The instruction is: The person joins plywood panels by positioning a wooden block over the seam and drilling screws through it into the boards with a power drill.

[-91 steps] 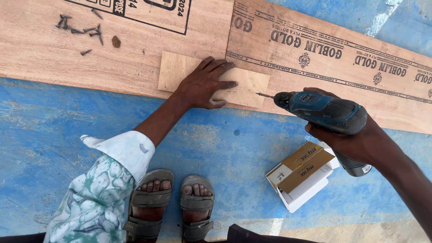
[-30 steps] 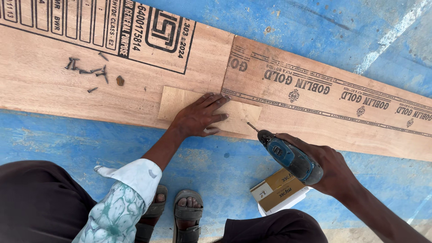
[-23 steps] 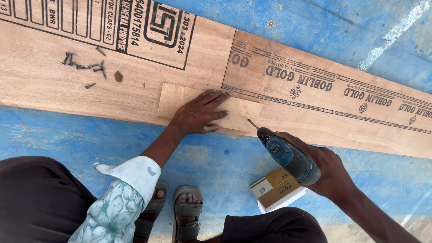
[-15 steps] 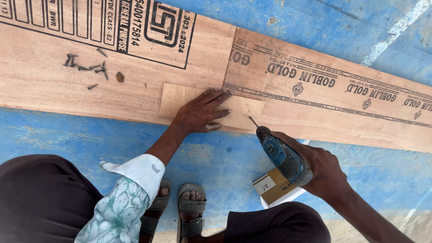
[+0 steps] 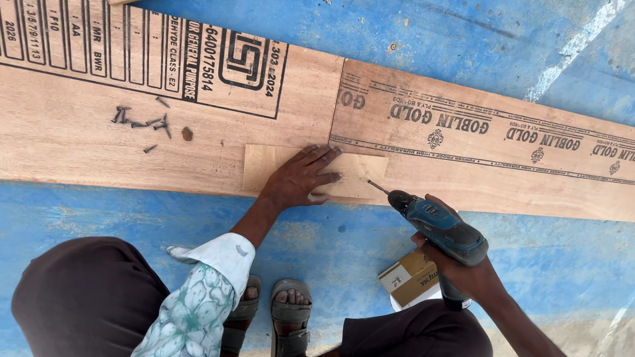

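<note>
Closer now, drill [image 5: 442,227] tip meets wood patch [image 5: 360,173] beside screws [image 5: 142,121].

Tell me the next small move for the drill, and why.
Probably press the bit straight into the small wooden patch. The drill in the right hand has its tip at the patch's right end, and the left hand lies flat on the patch.

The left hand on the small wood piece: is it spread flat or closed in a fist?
Spread flat. The left hand lies palm down on the small wood piece, fingers stretched out and a little apart, pointing toward the long board.
</note>
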